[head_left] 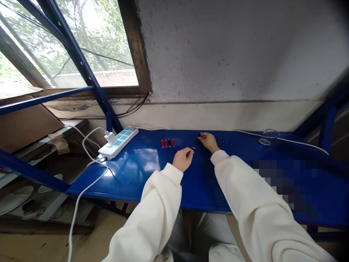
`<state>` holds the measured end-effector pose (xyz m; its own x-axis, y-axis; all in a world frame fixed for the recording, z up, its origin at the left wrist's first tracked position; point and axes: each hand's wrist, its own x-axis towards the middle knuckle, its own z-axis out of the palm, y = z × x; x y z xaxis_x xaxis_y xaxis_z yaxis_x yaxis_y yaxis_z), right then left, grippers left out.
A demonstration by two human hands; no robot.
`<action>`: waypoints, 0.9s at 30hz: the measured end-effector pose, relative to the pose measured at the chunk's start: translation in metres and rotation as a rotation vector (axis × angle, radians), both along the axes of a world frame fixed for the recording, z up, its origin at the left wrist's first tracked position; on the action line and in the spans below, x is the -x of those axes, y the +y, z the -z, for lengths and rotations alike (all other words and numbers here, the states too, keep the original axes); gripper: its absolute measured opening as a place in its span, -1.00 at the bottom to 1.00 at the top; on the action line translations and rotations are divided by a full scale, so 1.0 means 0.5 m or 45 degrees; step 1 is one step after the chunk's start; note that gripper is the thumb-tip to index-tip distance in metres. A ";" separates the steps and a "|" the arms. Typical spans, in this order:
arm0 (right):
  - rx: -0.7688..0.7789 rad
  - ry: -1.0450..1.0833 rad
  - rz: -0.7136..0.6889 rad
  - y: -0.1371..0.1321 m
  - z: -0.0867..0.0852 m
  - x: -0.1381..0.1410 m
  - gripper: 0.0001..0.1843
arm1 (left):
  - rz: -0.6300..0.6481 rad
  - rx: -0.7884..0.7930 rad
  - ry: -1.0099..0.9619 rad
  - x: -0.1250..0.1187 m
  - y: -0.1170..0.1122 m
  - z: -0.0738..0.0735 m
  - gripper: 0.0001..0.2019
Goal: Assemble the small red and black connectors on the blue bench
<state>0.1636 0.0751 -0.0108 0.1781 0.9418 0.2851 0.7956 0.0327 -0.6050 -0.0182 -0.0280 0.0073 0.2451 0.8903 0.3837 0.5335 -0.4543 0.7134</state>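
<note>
My left hand (183,158) rests on the blue table (136,171), its fingers curled into a loose fist around a thin small thing I cannot make out. My right hand (208,141) reaches further back and pinches a small black part (199,135) at its fingertips. A row of small red and black connectors (168,143) stands upright to the left of both hands. A tiny pale piece (193,148) lies on the table between the hands. Several small dark parts (223,139) lie just right of my right hand.
A white power strip (119,142) with a plugged-in charger and white cable sits at the table's back left. A clear round dish (267,137) stands at the back right. A white cord runs along the wall. Blue shelf posts frame both sides.
</note>
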 end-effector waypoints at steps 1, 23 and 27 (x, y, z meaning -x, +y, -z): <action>0.004 -0.002 -0.003 0.001 0.000 0.000 -0.85 | 0.003 -0.004 0.002 0.000 -0.001 0.000 -0.80; 0.175 -0.046 -0.036 0.029 0.012 -0.021 -0.82 | -0.020 0.016 -0.100 0.002 0.002 0.006 -0.80; 0.189 -0.057 -0.026 0.031 0.012 -0.020 -0.82 | -0.018 0.017 -0.102 0.003 0.003 0.007 -0.80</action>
